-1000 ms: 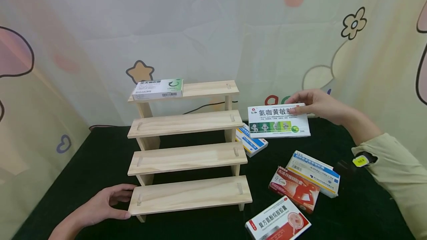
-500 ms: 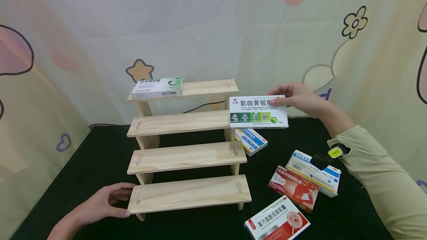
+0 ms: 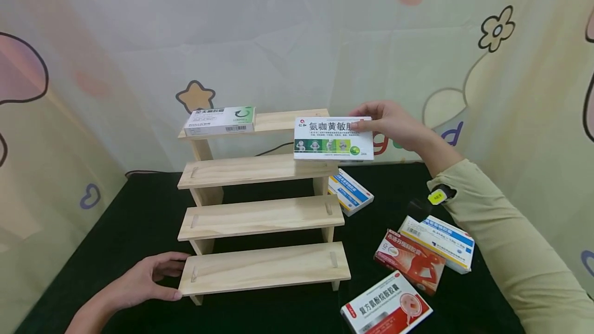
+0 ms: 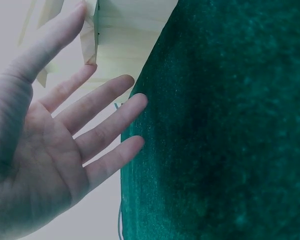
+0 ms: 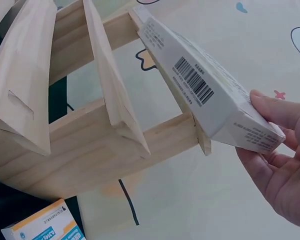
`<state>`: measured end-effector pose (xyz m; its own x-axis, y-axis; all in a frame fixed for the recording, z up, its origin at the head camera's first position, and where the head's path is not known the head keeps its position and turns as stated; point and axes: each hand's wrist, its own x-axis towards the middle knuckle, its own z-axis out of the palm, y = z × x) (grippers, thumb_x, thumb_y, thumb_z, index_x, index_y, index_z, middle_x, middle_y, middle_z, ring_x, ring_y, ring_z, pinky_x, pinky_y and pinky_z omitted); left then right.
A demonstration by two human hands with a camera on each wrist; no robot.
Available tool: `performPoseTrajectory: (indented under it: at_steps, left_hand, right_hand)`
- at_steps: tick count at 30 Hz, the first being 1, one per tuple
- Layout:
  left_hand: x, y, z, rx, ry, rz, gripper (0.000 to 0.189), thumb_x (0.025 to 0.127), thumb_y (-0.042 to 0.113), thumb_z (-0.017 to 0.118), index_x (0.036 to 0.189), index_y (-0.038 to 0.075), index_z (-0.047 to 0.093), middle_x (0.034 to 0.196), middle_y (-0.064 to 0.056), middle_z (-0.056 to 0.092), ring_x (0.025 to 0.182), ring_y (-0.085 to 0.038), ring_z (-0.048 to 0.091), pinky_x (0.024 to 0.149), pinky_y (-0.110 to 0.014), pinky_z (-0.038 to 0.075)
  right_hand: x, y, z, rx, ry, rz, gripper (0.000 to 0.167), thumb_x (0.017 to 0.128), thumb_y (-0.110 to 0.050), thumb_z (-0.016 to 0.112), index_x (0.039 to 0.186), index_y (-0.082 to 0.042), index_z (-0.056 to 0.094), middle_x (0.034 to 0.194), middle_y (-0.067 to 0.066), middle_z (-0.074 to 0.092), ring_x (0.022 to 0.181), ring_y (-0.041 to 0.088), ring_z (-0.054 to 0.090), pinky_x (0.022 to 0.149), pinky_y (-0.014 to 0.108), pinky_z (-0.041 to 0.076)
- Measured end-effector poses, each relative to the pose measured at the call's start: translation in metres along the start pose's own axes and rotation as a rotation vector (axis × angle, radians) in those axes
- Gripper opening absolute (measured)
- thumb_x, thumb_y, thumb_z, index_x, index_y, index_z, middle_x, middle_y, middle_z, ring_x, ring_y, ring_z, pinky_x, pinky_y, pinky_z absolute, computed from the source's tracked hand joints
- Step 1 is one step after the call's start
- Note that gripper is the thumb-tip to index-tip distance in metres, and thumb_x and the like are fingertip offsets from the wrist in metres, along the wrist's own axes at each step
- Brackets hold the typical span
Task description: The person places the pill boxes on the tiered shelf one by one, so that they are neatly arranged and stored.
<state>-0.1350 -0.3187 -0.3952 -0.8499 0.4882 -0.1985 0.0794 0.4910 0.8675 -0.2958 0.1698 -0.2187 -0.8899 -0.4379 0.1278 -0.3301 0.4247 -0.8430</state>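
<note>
My right hand (image 3: 392, 123) grips a white medicine box (image 3: 333, 140) with a green band, thumb on its front face and fingers behind. The box is raised in front of the right part of the wooden tiered rack (image 3: 260, 166), between its top two shelves. In the right wrist view, the box's barcode side faces the camera. My left hand (image 3: 139, 283) touches the left end of the lowest shelf with thumb and forefinger tips; its other fingers (image 4: 112, 120) are extended and spread. Another white-and-green box (image 3: 220, 121) lies at the left end of the top shelf.
Right of the rack, a red box (image 3: 410, 262) touches a blue-and-white box (image 3: 438, 241). A white-and-red box (image 3: 387, 304) lies nearer. Another blue-and-white box (image 3: 350, 192) sits beside the rack on the dark cloth (image 3: 116, 210). A printed curtain (image 3: 139, 30) hangs behind.
My right hand has carried the white medicine box leftward and up, from beside the rack to in front of its upper right part. My left hand stays at the lowest shelf.
</note>
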Motion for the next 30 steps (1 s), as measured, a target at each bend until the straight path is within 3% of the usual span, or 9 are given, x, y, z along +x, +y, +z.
performPoseTrajectory:
  at_steps: [30]
  left_hand:
    - [0.001, -0.003, -0.002, -0.043, -0.007, 0.009, 0.061, 0.081, 0.010, 0.067, 0.130, -0.011, 0.037, 0.122, -0.030, 0.048, 0.104, -0.036, 0.053, 0.082, -0.049, 0.045]
  right_hand:
    - [0.052, -0.013, 0.007, 0.093, 0.105, 0.011, 0.038, 0.085, -0.020, 0.064, 0.118, -0.003, 0.056, 0.110, 0.010, 0.060, 0.089, 0.018, 0.061, 0.077, 0.021, 0.048]
